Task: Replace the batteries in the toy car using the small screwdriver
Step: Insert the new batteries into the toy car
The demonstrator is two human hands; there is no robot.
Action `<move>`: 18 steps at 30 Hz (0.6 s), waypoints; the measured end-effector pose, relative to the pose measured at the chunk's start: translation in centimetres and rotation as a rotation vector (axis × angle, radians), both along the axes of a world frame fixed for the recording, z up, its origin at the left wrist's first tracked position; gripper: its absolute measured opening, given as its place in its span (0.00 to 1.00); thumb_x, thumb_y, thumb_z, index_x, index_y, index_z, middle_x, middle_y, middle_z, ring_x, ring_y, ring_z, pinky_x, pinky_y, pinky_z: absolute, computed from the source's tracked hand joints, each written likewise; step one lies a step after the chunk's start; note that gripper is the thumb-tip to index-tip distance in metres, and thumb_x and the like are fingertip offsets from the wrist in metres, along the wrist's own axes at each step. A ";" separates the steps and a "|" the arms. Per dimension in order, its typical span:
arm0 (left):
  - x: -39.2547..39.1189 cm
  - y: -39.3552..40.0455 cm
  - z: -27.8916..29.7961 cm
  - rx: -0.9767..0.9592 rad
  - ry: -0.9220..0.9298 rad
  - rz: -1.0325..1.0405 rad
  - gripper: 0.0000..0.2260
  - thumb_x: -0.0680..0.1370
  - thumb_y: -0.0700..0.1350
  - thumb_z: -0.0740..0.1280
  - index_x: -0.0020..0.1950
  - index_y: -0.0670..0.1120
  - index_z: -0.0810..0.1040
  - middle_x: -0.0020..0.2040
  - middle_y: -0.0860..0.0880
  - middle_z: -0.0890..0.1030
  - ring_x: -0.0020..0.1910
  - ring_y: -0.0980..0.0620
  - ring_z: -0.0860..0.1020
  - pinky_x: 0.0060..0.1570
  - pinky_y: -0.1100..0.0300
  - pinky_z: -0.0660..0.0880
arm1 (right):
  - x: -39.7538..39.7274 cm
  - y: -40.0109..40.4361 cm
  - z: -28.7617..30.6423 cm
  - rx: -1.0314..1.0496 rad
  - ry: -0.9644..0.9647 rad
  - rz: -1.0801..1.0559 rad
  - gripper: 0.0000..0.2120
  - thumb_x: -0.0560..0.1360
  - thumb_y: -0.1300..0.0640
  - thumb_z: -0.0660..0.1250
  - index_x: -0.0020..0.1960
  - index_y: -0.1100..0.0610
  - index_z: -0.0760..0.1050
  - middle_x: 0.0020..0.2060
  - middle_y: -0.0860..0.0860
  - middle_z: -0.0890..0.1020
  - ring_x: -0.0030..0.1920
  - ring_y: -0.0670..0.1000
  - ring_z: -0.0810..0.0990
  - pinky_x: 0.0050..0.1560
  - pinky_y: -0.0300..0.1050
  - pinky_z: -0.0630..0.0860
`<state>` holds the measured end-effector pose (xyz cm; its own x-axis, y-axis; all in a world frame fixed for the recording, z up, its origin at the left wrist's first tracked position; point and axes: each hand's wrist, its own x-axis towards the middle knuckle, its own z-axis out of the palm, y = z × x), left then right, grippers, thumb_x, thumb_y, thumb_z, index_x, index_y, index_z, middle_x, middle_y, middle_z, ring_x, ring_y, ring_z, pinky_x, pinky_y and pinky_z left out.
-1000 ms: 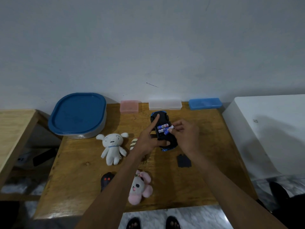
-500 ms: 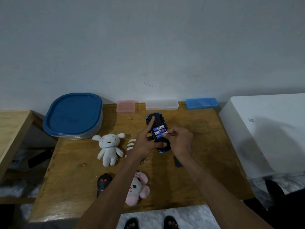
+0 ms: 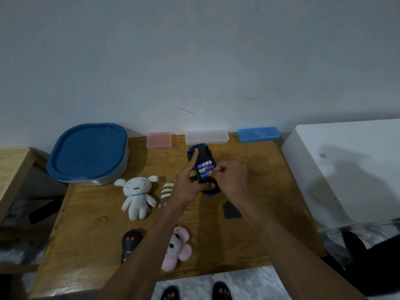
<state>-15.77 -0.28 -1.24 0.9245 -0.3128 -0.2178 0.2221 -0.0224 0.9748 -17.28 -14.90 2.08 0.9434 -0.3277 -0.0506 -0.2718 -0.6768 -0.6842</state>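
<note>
The blue and black toy car (image 3: pixel 202 152) lies upside down on the wooden table (image 3: pixel 91 213), its battery bay uncovered. Three blue batteries (image 3: pixel 205 168) lie side by side in the bay. My left hand (image 3: pixel 187 184) grips the car from the left, thumb across its near end and index finger stretched along its underside. My right hand (image 3: pixel 230 177) has curled fingers and its fingertips pinch the nearest battery at the right end. The black battery cover (image 3: pixel 231 210) lies flat on the table, below my right wrist. No screwdriver is in view.
A blue-lidded container (image 3: pixel 87 152) stands at the back left. Pink (image 3: pixel 159 139), clear (image 3: pixel 206 137) and blue (image 3: pixel 257 134) small boxes line the wall. A white plush (image 3: pixel 136 195), a striped toy (image 3: pixel 167 190), a pink plush (image 3: pixel 176 249) and a black remote (image 3: pixel 129 243) lie left. A white cabinet (image 3: pixel 346 169) borders the right.
My right hand brought the third battery down from above the car into the bay, where it now lies with the other two. My left hand kept its grip on the car.
</note>
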 end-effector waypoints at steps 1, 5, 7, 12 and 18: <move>-0.1 -0.2 0.1 -0.002 0.012 -0.003 0.49 0.68 0.29 0.78 0.80 0.60 0.60 0.64 0.60 0.75 0.60 0.45 0.81 0.55 0.45 0.82 | 0.3 -0.3 0.1 -0.007 0.033 0.006 0.04 0.73 0.54 0.76 0.40 0.53 0.84 0.39 0.47 0.85 0.39 0.45 0.83 0.40 0.46 0.84; -0.3 -0.8 0.1 -0.024 0.032 0.008 0.48 0.70 0.27 0.75 0.81 0.58 0.58 0.64 0.61 0.74 0.61 0.46 0.81 0.53 0.51 0.83 | 1.4 -1.8 0.6 0.139 0.094 -0.036 0.04 0.73 0.54 0.76 0.41 0.52 0.83 0.39 0.44 0.84 0.40 0.42 0.81 0.40 0.39 0.79; -0.2 -0.8 -0.2 -0.018 0.035 -0.002 0.49 0.70 0.27 0.75 0.81 0.58 0.58 0.66 0.59 0.73 0.62 0.45 0.79 0.54 0.51 0.83 | 1.2 -2.6 0.6 0.236 0.043 -0.148 0.05 0.75 0.53 0.73 0.42 0.53 0.82 0.39 0.44 0.83 0.40 0.41 0.80 0.37 0.35 0.71; 0.1 -0.7 0.1 0.014 0.019 -0.029 0.50 0.69 0.26 0.75 0.80 0.60 0.58 0.73 0.51 0.69 0.61 0.50 0.77 0.51 0.58 0.83 | -0.7 -4.0 -2.7 0.295 0.082 -0.336 0.08 0.77 0.53 0.72 0.40 0.53 0.81 0.41 0.48 0.84 0.44 0.48 0.81 0.44 0.41 0.73; 1.0 -1.3 0.3 0.072 0.001 -0.113 0.50 0.70 0.27 0.76 0.81 0.60 0.57 0.70 0.55 0.68 0.60 0.52 0.78 0.51 0.56 0.83 | -3.5 -4.1 -6.9 0.160 0.320 -0.317 0.06 0.74 0.57 0.75 0.51 0.56 0.85 0.51 0.55 0.86 0.53 0.56 0.83 0.52 0.45 0.79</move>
<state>-14.73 -1.60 -0.98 0.8839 -0.3988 -0.2442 0.2149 -0.1172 0.9696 -20.81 -19.04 -4.83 0.7269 -0.5614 -0.3955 -0.6619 -0.4191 -0.6215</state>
